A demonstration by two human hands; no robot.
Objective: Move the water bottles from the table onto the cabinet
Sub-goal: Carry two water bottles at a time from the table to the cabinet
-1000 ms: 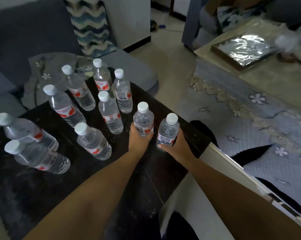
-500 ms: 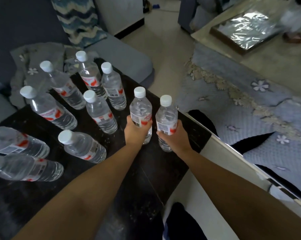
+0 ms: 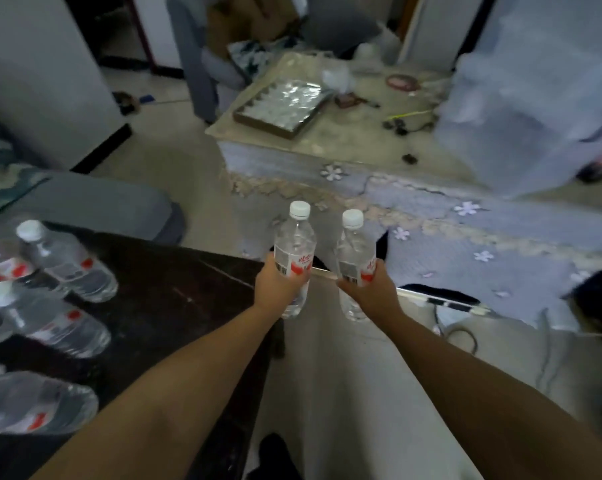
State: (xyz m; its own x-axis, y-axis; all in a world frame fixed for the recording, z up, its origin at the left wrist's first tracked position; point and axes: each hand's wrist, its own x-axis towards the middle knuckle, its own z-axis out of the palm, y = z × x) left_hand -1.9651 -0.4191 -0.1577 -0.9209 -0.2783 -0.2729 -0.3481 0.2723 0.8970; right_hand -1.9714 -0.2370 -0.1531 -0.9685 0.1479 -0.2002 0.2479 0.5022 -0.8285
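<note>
My left hand grips a clear water bottle with a white cap and red label, held upright past the right edge of the black table. My right hand grips a second such bottle beside it, over the pale floor. Several more bottles stand on the table at the left, among them one at the back and one nearer me. A cloth-covered surface lies ahead; I cannot tell whether it is the cabinet.
A flat box with a shiny wrapped top and small cables lie on the cloth-covered surface ahead. A grey sofa cushion sits behind the table. A white power strip and a cord lie on the floor at the right.
Both hands have lifted their bottles off the table and carried them right, past its edge. The view has swung right and up, so most table bottles now sit at the left edge.
</note>
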